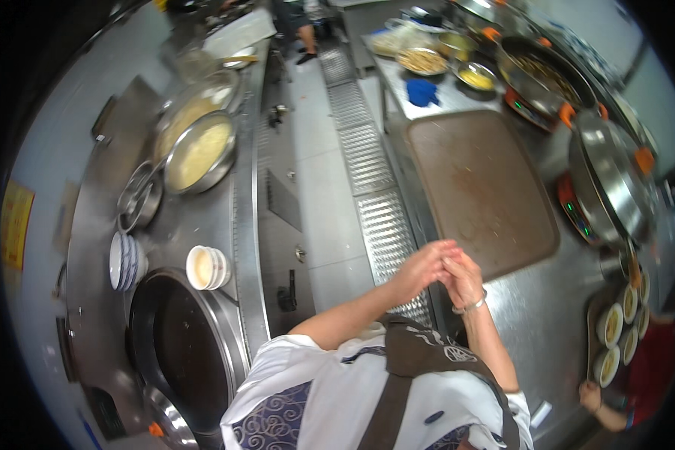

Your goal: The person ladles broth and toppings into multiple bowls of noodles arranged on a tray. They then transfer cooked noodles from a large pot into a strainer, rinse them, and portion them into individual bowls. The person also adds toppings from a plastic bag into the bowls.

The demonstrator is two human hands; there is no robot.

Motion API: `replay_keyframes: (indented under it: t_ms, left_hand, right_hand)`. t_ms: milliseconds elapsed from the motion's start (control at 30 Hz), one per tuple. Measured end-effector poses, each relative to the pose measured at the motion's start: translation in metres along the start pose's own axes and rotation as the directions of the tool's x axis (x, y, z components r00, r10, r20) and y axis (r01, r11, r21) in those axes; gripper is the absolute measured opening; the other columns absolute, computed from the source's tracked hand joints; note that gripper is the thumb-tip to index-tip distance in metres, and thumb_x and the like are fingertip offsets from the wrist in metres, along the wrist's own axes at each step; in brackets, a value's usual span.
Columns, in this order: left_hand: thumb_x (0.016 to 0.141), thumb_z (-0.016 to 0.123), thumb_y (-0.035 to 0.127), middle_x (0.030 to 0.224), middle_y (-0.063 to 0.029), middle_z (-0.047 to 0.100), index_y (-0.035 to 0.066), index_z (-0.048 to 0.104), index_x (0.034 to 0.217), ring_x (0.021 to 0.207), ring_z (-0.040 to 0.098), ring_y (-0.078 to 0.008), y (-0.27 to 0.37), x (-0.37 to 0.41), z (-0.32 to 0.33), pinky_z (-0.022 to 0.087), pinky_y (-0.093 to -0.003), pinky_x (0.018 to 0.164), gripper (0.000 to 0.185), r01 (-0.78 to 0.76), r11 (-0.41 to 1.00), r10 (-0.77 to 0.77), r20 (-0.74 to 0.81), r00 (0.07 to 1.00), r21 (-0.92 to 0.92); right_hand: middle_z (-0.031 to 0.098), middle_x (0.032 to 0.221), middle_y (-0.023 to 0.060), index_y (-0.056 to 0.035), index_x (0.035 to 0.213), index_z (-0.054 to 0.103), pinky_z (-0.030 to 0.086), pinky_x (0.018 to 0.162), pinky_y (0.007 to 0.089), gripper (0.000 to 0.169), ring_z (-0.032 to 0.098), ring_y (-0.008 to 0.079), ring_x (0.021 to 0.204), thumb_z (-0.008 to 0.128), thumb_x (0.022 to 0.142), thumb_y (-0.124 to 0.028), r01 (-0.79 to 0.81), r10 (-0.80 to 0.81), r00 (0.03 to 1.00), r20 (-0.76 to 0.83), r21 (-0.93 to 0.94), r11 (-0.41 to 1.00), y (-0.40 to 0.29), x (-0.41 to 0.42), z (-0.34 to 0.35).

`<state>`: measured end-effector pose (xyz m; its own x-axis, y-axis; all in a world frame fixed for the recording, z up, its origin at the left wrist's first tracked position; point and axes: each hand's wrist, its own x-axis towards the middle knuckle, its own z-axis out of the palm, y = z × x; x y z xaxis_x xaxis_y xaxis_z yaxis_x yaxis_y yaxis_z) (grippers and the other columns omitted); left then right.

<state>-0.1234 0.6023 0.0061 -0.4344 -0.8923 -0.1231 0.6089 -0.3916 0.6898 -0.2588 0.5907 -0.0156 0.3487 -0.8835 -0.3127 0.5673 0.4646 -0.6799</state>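
My left hand (427, 265) and my right hand (462, 278) are pressed against each other, with the fingers close together. No object shows between them, though the inside of the palms is hidden. A bracelet (471, 304) circles my right wrist. Just beyond my hands, a brown serving tray (489, 185) lies on the steel counter (529, 315); a few small crumbs are scattered over it.
At right, a co-worker's hand (590, 395) grips a tray of several filled bowls (610, 325). Lidded pot (607, 180), open pot (540, 79) and blue cloth (422, 93) sit on the counter. Across the aisle are a large round pan (185, 337), stacked bowls (128, 261) and a batter bowl (199, 152).
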Motion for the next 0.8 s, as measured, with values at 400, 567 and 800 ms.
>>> replay_keyframes:
  t_ms: [400,567,800]
  left_hand:
    - [0.079,0.057,0.025,0.122,-0.022,0.041,0.001,0.026,0.13,0.107,0.046,-0.0358,0.066,-0.042,-0.089,0.039,-0.0392,0.09,0.064,-0.273,0.236,0.212,0.225,0.951,0.933]
    - [0.075,0.06,0.026,0.123,-0.0188,0.043,0.003,0.031,0.129,0.116,0.039,-0.0336,0.086,-0.041,-0.112,0.032,-0.0393,0.097,0.066,-0.399,-0.016,0.274,0.388,0.88,0.917]
    - [0.077,0.058,0.033,0.131,-0.0141,0.036,0.009,0.038,0.127,0.124,0.026,-0.0357,0.093,-0.041,-0.146,0.024,-0.0446,0.098,0.059,-0.306,-0.075,0.257,0.315,0.914,0.949]
  right_hand:
    - [0.06,0.088,0.0151,0.0051,0.095,0.053,0.053,0.068,0.0299,0.02,0.061,0.0212,0.077,0.056,0.075,0.006,-0.07,0.051,0.982,-0.18,-0.104,0.992,0.065,0.075,0.07]
    - [0.059,0.089,0.0159,0.006,0.096,0.053,0.053,0.069,0.0302,0.018,0.06,0.0223,0.079,0.052,0.078,0.006,-0.07,0.058,0.976,-0.211,-0.049,0.996,0.091,0.103,0.071]
    - [0.057,0.096,0.0191,0.0075,0.099,0.052,0.051,0.077,0.0366,0.02,0.059,0.0272,0.086,0.039,0.085,0.0,-0.144,0.159,0.973,-0.169,0.097,0.985,0.079,0.103,0.089]
